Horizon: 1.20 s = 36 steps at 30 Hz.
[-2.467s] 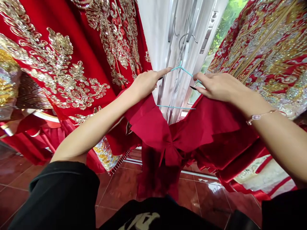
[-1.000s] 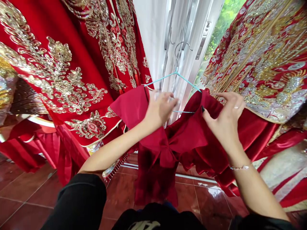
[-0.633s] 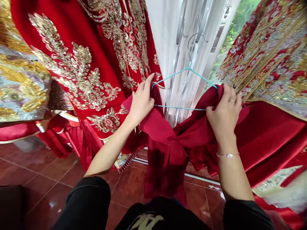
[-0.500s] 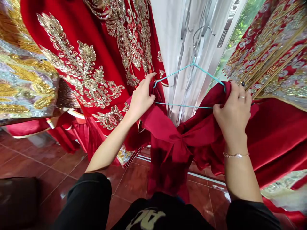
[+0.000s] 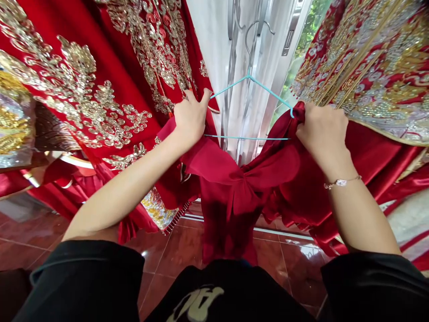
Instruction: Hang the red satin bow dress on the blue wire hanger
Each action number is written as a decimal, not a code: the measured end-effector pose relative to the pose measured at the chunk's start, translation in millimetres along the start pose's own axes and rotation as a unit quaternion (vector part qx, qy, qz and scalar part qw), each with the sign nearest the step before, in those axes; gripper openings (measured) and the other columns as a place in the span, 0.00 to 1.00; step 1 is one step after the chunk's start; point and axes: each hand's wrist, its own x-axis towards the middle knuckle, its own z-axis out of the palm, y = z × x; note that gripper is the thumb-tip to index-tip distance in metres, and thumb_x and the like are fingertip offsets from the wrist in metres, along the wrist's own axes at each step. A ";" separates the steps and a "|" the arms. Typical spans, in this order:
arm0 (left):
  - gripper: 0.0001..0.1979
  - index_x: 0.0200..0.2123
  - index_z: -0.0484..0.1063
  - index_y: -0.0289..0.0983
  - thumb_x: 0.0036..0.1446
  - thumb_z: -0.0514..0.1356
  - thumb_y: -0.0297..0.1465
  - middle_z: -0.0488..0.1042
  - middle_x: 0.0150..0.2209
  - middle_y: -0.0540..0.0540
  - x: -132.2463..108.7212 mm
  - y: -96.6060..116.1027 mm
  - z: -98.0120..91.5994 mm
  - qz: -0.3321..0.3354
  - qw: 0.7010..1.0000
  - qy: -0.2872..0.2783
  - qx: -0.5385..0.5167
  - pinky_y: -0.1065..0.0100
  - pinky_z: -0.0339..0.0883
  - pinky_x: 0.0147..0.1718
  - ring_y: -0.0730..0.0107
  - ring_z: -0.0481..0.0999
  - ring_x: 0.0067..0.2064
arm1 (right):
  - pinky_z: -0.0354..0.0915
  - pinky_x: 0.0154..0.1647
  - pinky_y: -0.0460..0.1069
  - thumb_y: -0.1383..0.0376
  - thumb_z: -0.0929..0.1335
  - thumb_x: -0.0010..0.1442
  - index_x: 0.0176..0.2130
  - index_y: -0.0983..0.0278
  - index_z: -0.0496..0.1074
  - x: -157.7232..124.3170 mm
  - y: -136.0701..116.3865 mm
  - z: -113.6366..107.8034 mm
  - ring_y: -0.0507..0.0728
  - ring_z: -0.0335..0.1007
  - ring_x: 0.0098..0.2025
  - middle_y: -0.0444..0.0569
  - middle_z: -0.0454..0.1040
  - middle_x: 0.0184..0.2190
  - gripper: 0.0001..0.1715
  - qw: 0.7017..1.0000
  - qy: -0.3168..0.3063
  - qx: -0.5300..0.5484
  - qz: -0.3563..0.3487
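Nearest you, your black sleeves [image 5: 83, 273] ran out into bare forearms, with a thin bracelet [image 5: 342, 182] on the right wrist. Your left hand [image 5: 191, 118] was curled closed on the red satin garment [image 5: 234, 179], its fingertips up at the left arm of the blue wire hanger [image 5: 231, 86]. Your right hand [image 5: 321, 134] gripped a bunched fold of the same satin, and the hanger's right tip disappeared into that fold. The hanger sat straight ahead between your hands, its crossbar running level from left to right and its hook rising away from you; neither hand was clearly nearer to it. The garment's long axis dropped from your hands, past a bow-like knot, toward the glossy red floor tiles [image 5: 177, 246]. Beyond, gold-embroidered red robes [image 5: 83, 89] hung on both sides, with a white curtain [image 5: 214, 44] and a window showing greenery [image 5: 311, 31] at the far end.
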 end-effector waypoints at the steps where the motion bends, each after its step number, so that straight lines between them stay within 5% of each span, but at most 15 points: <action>1: 0.26 0.69 0.57 0.45 0.70 0.51 0.37 0.62 0.67 0.40 -0.8 4.3 -6.3 -0.017 1.000 -0.020 0.010 0.38 0.60 0.58 0.47 0.69 0.58 | 0.63 0.49 0.66 0.71 0.61 0.62 0.50 0.71 0.71 0.0 1.4 -0.3 0.75 0.70 0.52 0.72 0.72 0.46 0.18 1.000 0.004 -0.002 -0.001; 7: 0.29 0.73 0.49 0.37 0.72 0.49 0.32 0.61 0.65 0.29 -14.6 15.0 -30.5 0.003 0.992 -0.107 0.065 0.42 0.62 0.57 0.45 0.68 0.59 | 0.61 0.53 0.64 0.63 0.64 0.66 0.52 0.76 0.71 -5.1 3.6 -5.0 0.72 0.69 0.54 0.70 0.73 0.45 0.21 1.000 -0.020 -0.002 -0.015; 14: 0.33 0.75 0.41 0.39 0.70 0.45 0.21 0.57 0.68 0.28 -21.7 20.9 -18.7 -0.026 0.989 -0.100 0.103 0.41 0.64 0.55 0.44 0.70 0.59 | 0.64 0.52 0.61 0.64 0.72 0.56 0.64 0.73 0.61 -7.9 2.5 24.1 0.70 0.67 0.55 0.69 0.68 0.54 0.40 0.998 0.034 0.053 -0.031; 18: 0.33 0.74 0.43 0.41 0.69 0.48 0.22 0.55 0.68 0.28 -25.1 24.9 -11.4 -0.051 0.989 -0.068 0.119 0.42 0.65 0.55 0.40 0.69 0.60 | 0.64 0.44 0.57 0.70 0.68 0.55 0.60 0.73 0.65 -4.4 -1.4 39.6 0.65 0.70 0.48 0.67 0.71 0.49 0.33 0.994 0.093 0.051 -0.012; 21: 0.32 0.73 0.46 0.40 0.68 0.45 0.19 0.58 0.67 0.27 -26.3 22.7 -16.7 -0.037 0.989 -0.047 0.137 0.48 0.69 0.51 0.45 0.74 0.57 | 0.62 0.44 0.55 0.74 0.63 0.58 0.58 0.75 0.66 -2.1 -4.5 29.6 0.64 0.72 0.47 0.67 0.73 0.45 0.28 0.997 0.067 0.023 -0.001; 26: 0.20 0.56 0.72 0.24 0.63 0.53 0.18 0.74 0.52 0.31 -7.3 -4.3 -48.0 0.005 0.989 -0.060 0.138 0.44 0.66 0.55 0.45 0.73 0.57 | 0.58 0.48 0.57 0.74 0.63 0.62 0.50 0.79 0.72 14.0 10.8 0.4 0.65 0.70 0.52 0.69 0.73 0.45 0.18 0.999 0.016 0.048 -0.003; 29: 0.16 0.50 0.77 0.26 0.60 0.57 0.18 0.77 0.44 0.39 12.0 -28.4 -65.3 0.043 0.992 -0.072 0.093 0.43 0.63 0.59 0.56 0.73 0.53 | 0.56 0.48 0.54 0.75 0.66 0.58 0.36 0.75 0.74 29.8 31.4 -6.6 0.57 0.68 0.45 0.58 0.73 0.36 0.07 0.990 0.007 0.137 0.009; 32: 0.14 0.45 0.79 0.27 0.59 0.58 0.18 0.76 0.33 0.46 27.4 -47.1 -71.0 0.055 0.995 -0.069 0.050 0.51 0.67 0.56 0.71 0.71 0.40 | 0.55 0.42 0.51 0.76 0.66 0.55 0.25 0.70 0.70 40.6 54.4 -0.1 0.48 0.60 0.33 0.44 0.64 0.23 0.08 0.970 0.002 0.238 0.050; 36: 0.15 0.42 0.81 0.31 0.56 0.56 0.19 0.75 0.27 0.49 32.9 -64.8 -62.7 0.005 0.998 -0.066 -0.004 0.67 0.72 0.41 0.74 0.69 0.29 | 0.54 0.34 0.49 0.77 0.66 0.52 0.28 0.69 0.71 34.8 78.4 27.4 0.46 0.53 0.26 0.40 0.61 0.20 0.06 0.936 0.019 0.336 0.105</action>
